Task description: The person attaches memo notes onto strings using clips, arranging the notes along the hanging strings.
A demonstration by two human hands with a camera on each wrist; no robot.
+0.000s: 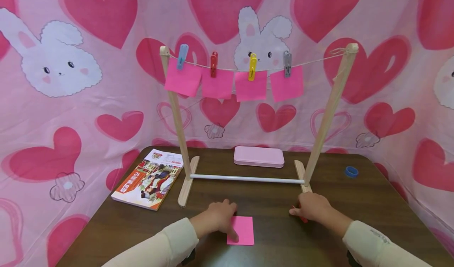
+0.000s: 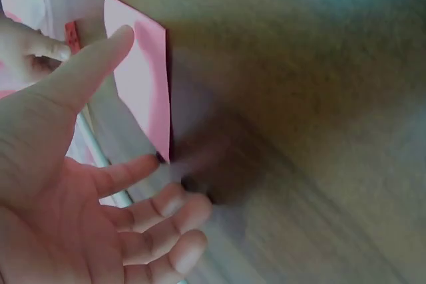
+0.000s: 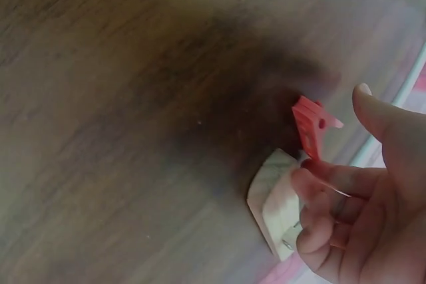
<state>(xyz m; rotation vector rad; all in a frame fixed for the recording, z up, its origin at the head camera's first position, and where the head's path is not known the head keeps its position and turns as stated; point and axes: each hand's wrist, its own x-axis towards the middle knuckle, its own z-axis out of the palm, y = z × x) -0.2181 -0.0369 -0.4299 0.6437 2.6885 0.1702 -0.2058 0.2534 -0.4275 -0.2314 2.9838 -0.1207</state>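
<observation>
A square pink sticky note (image 1: 244,230) lies on the dark wooden table. My left hand (image 1: 220,219) is at its left side, thumb over the note and index fingertip by a corner in the left wrist view; the other fingers are spread and loosely bent. Near the foot of the rack's right post, my right hand (image 1: 313,208) is at a red clothespin (image 3: 308,124). There the index fingertip meets the clothespin's lower end, while the thumb stands apart from it. The head view shows only part of this clothespin beneath the hand.
A wooden rack (image 1: 330,117) carries a string with several pink notes hung by blue, red, yellow (image 1: 252,67) and grey clothespins. Behind its white crossbar (image 1: 248,178) lies a pink case (image 1: 259,156). A book (image 1: 150,180) is at left, a blue tape roll (image 1: 351,172) at right.
</observation>
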